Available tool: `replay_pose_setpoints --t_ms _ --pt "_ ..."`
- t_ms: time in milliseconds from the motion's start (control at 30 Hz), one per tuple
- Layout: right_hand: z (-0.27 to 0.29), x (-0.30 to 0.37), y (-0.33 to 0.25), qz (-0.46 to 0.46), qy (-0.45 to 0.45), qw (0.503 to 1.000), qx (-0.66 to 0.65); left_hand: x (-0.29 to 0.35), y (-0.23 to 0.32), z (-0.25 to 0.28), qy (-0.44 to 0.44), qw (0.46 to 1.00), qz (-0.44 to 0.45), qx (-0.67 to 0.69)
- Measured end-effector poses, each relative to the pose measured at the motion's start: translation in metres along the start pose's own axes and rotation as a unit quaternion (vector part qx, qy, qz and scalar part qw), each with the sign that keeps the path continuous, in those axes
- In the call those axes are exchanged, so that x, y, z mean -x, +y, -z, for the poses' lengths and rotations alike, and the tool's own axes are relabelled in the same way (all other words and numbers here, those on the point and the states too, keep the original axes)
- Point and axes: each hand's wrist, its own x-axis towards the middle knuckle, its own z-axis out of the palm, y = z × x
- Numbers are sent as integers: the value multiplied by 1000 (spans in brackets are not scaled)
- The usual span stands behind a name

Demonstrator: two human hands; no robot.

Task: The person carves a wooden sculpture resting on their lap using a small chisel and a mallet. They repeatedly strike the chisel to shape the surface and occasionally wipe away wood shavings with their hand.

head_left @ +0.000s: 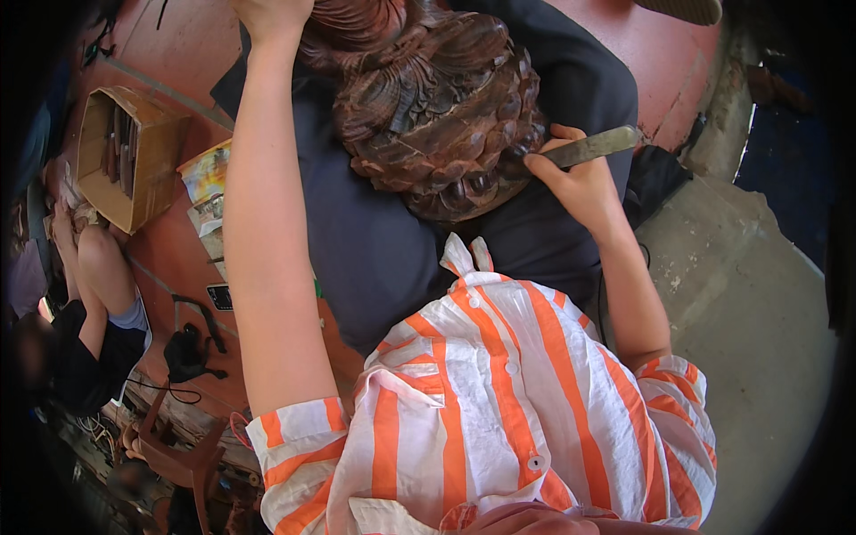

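Note:
A dark brown wood carving (437,107) lies across my lap, its surface cut into folds and rows of petal shapes. My right hand (575,183) is at the right side of its petal-covered end, closed around a flat, greenish-grey strip-like tool (593,147). The tool's rounded end sticks out to the right, while its other end is hidden by my fingers against the carving. My left arm reaches far forward, and my left hand (272,13) is beside the carving's far end. The frame's upper edge cuts off its fingers, so their grip does not show.
Red floor tiles (192,53) surround me. At the left stand an open cardboard box (152,160) holding dark sticks, a printed sheet (207,178), a phone (219,297) and a black strapped item (187,352). Another person (98,303) sits beyond. A grey slab (740,267) lies right.

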Motion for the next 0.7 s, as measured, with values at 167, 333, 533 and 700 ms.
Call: replay_pose_setpoints --t_ms 167,333,533,700 --pt "-5 3 2 -1 18 998 64 0 2 1 -9 1000 17 10" --pt "10 -4 7 -33 -19 999 -14 0 0 1 -6 1000 1 6" --pt "-2 3 1 19 8 998 67 -1 2 2 -7 999 11 35" --pt "12 -6 13 -5 -6 999 -42 -1 3 1 -6 999 10 32"
